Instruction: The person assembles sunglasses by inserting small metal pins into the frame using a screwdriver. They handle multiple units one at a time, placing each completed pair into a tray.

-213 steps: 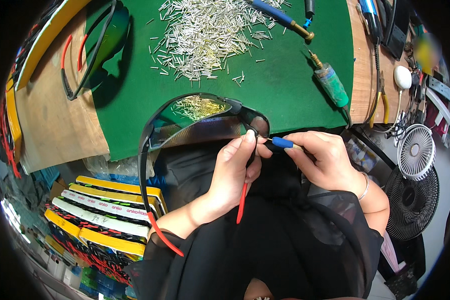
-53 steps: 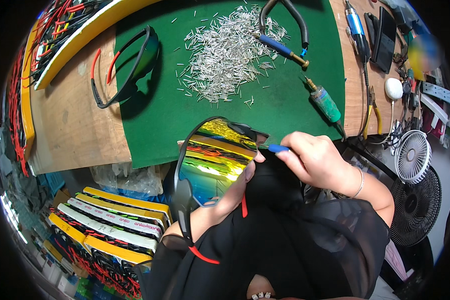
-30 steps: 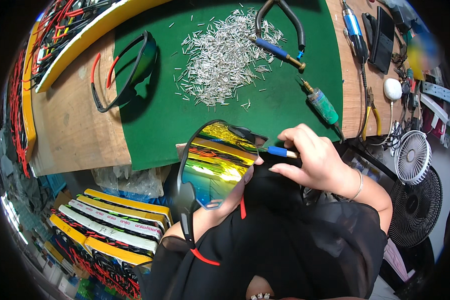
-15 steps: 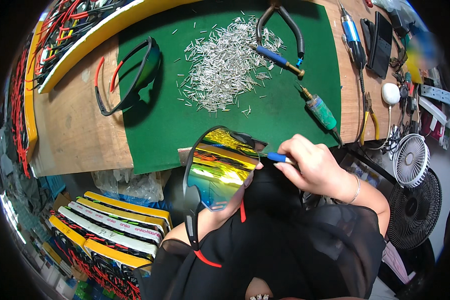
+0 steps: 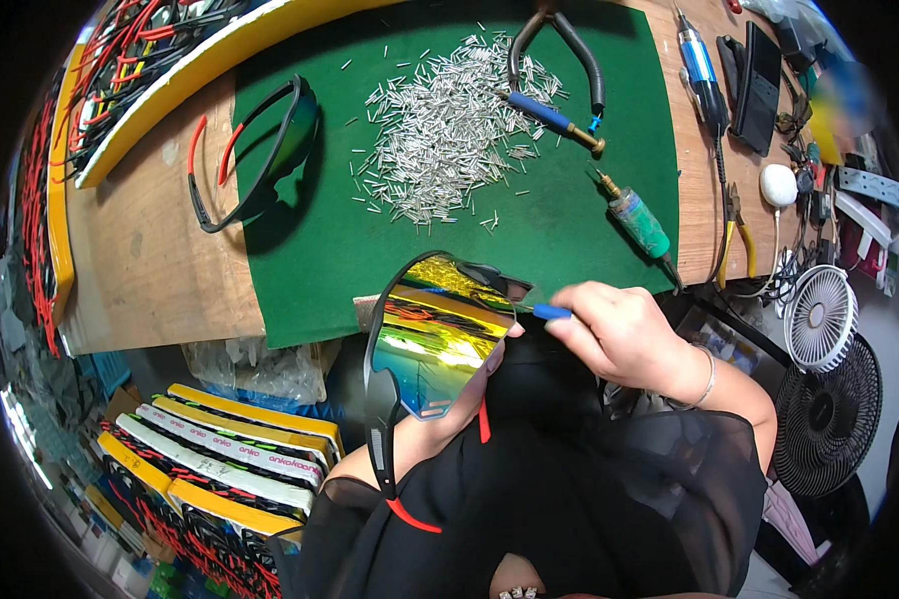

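One pair of mirrored sunglasses (image 5: 440, 344) is at the near edge of the green mat (image 5: 569, 230), clasped from beneath by the left hand (image 5: 461, 418), apparently for steadiness, while the right hand (image 5: 619, 333) pinches a blue-handled tool (image 5: 551, 311) at their right end.

Two pairs of sunglasses (image 5: 440, 349), centre and upper left; two blue-handled hand tools (image 5: 551, 311), centre and upper centre; two corded tools (image 5: 640, 226), both right of centre; two fans (image 5: 819, 317), far right; loose metal pins (image 5: 435, 140), upper centre, too many to count.
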Motion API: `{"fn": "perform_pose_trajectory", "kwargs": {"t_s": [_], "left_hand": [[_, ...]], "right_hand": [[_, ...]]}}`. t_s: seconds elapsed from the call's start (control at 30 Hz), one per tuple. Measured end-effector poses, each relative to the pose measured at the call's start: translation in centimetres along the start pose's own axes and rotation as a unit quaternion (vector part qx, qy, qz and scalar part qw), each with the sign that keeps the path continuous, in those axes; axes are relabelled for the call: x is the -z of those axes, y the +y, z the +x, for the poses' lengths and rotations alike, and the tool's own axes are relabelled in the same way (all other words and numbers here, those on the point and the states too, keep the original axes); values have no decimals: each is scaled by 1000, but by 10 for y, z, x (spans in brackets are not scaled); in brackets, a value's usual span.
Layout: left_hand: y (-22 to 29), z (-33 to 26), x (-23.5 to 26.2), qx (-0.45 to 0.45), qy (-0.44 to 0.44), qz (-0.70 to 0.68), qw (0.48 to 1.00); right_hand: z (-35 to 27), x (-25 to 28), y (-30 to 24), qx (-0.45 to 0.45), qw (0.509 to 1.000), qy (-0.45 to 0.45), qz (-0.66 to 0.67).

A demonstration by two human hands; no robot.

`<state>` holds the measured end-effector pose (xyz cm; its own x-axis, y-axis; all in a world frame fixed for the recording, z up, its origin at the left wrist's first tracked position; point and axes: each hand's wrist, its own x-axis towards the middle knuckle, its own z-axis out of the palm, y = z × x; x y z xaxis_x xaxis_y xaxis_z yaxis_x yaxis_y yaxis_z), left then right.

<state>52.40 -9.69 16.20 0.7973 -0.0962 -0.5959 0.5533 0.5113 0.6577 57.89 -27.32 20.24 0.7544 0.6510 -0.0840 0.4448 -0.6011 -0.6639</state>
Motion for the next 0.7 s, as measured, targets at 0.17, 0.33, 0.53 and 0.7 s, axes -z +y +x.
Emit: {"fn": "perform_pose_trajectory", "kwargs": {"t_s": [0.17, 0.33, 0.53, 0.7], "left_hand": [[-1, -3, -1, 16, 23, -8, 1000], [-2, -1, 2, 0, -7, 3, 1000], [-2, -2, 2, 40, 2, -37, 999], [-3, -3, 5, 18, -18, -10, 1000]], "right_hand": [[4, 4, -4, -6, 1000, 12, 12], [-1, 0, -1, 10, 1000, -25, -7], [0, 1, -10, -24, 999, 30, 28], [-7, -7, -4, 9, 1000, 13, -19]]}}
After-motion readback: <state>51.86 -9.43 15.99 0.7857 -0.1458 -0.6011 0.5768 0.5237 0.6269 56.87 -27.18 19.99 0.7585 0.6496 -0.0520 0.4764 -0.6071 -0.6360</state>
